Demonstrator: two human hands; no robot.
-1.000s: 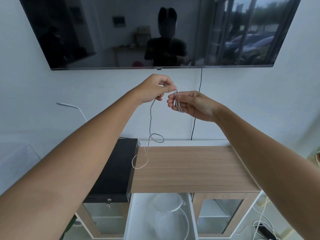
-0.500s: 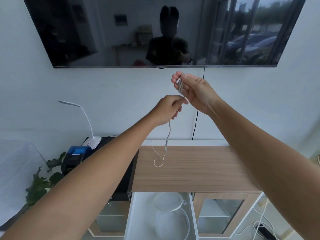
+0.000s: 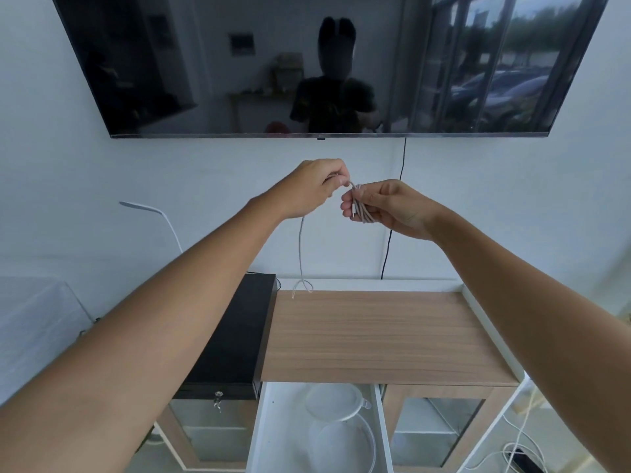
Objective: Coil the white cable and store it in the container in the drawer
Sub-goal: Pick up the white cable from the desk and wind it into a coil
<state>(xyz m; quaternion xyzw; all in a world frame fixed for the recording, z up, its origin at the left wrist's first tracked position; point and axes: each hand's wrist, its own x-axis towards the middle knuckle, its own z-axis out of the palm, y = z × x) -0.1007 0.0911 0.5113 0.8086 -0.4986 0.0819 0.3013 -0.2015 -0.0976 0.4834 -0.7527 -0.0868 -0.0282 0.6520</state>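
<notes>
My right hand point(image 3: 386, 208) holds a small bundle of coiled white cable point(image 3: 361, 208) in its fingers, raised in front of the wall below the TV. My left hand point(image 3: 312, 187) pinches the same cable just left of the bundle. From it the loose tail hangs straight down, and its end curls just above the back edge of the wooden cabinet top point(image 3: 375, 332). Below, the white drawer point(image 3: 273, 431) stands open with a round clear container point(image 3: 341, 438) and its lid point(image 3: 336, 402) inside.
A large dark TV point(image 3: 307, 63) hangs on the wall, with a black cord point(image 3: 389, 240) running down behind the cabinet. A black cash box point(image 3: 235, 339) sits left of the wooden top. A white desk lamp point(image 3: 153, 213) arches at left. Cables lie on the floor at lower right point(image 3: 519, 448).
My right hand came down from near the TV edge, my left hand rose to meet it. The bundle is thicker and the hanging tail is shorter.
</notes>
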